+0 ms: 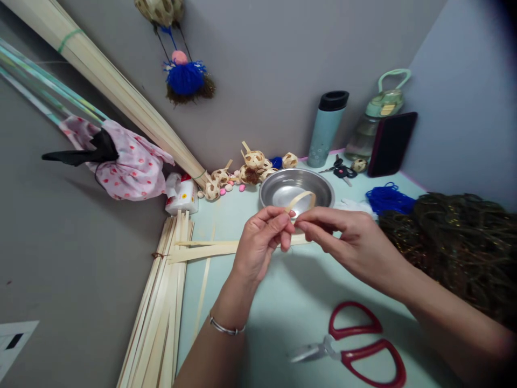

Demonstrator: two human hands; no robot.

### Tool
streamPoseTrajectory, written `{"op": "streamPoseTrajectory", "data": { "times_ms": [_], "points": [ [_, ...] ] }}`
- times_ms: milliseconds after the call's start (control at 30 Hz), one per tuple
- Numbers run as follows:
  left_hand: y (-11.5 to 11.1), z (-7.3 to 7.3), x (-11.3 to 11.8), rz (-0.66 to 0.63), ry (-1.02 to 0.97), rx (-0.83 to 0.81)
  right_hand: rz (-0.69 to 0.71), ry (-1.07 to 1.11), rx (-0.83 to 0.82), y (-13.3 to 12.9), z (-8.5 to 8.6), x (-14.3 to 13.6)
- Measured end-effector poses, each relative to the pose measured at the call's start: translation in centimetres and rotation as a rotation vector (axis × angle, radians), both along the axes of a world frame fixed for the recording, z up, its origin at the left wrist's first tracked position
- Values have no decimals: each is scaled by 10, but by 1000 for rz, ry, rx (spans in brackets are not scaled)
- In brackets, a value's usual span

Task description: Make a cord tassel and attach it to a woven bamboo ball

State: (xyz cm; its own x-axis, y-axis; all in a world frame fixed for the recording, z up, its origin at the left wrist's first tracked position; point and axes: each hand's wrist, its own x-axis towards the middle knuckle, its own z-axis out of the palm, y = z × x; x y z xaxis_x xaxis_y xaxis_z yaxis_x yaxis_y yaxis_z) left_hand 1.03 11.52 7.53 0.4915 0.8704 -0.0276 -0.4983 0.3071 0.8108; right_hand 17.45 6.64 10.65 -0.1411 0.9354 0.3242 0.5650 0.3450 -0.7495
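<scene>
A thin pale strip arches up in a small loop between my hands, in front of a metal bowl. My left hand pinches one end of the loop, its wrist wearing a silver bangle. My right hand pinches the other end, the fingertips of both hands nearly touching. Longer flat strips lie on the table behind my left hand. Red-handled scissors rest on the table below my right hand, blades pointing left.
Strip bundles lie at left. Woven balls, a blue tumbler, a green-lidded bottle, a phone and small black scissors stand or lie behind. Blue yarn and dark yarn are at right.
</scene>
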Motion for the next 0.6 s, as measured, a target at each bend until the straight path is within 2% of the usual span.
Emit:
{"op": "streamPoseTrajectory", "data": {
  "times_ms": [133, 233, 333, 400, 467, 533, 600],
  "points": [
    [4, 2, -3, 98, 116, 71, 53, -32, 111, -5, 12, 4],
    [3, 3, -2, 117, 261, 178, 125, -110, 221, -8, 14, 4],
    [-4, 1, 1, 102, 425, 310, 280, -194, 189, -10, 13, 4],
    [-9, 1, 2, 44, 526, 411, 334, -200, 121, -9, 13, 7],
    [-14, 2, 3, -86, 585, 469, 273, -157, 89, -6, 15, 14],
    [-18, 6, 3, -231, 567, 448, 199, -103, 44, -1, 18, 25],
    [-21, 12, 3, -325, 484, 374, 194, -41, -56, 6, 19, 37]
  ]
}}
